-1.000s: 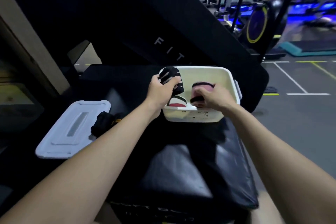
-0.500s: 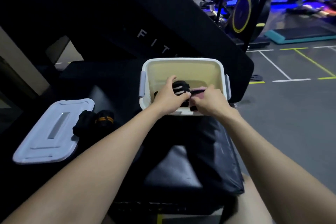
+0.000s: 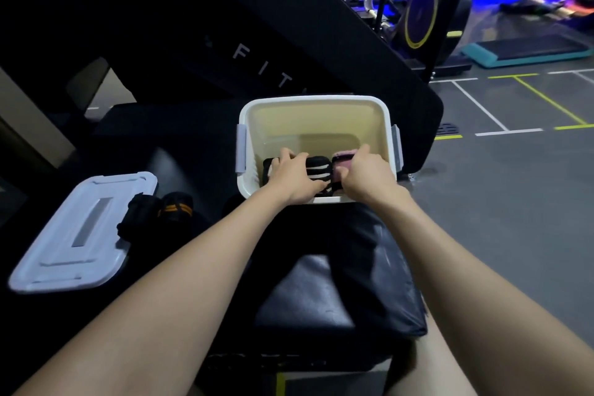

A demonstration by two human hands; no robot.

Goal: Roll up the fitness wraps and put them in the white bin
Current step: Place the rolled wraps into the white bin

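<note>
Head view, white bin (image 3: 316,101), left hand (image 3: 294,178) and right hand (image 3: 366,175) each gripping one rolled wrap.

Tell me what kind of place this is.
Almost certainly a gym. An exercise bike with a yellow-rimmed flywheel and a teal aerobic step stand on the line-marked floor, and the white bin sits on a black padded bench.

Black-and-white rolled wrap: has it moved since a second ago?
Yes. The black-and-white wrap went from above the white bin rim down inside, near its front wall.
</note>
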